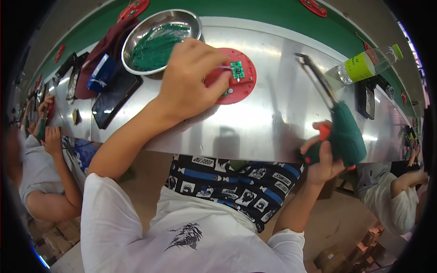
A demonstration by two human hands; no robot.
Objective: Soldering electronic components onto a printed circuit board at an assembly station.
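A round red plate (246, 89) lies on the metal bench, with a small green circuit board (238, 69) on it. My left hand (191, 79) reaches over the plate's left side, finger and thumb closed on a thin pale wire (223, 68) that runs to the board; the fingers hide part of the plate. In my right hand (322, 164) is a green soldering gun (347, 134) with a red trigger. Its long metal tip points up and away, to the right of the plate and apart from it.
A steel bowl (196, 28) of green pieces stands behind my left hand. Left of it lie a maroon cap (98, 57), a blue pack (101, 73) and a dark tablet-like slab (116, 102). A bottle (364, 66) lies tilted at right. Co-workers sit on both sides; a green belt carries red plates.
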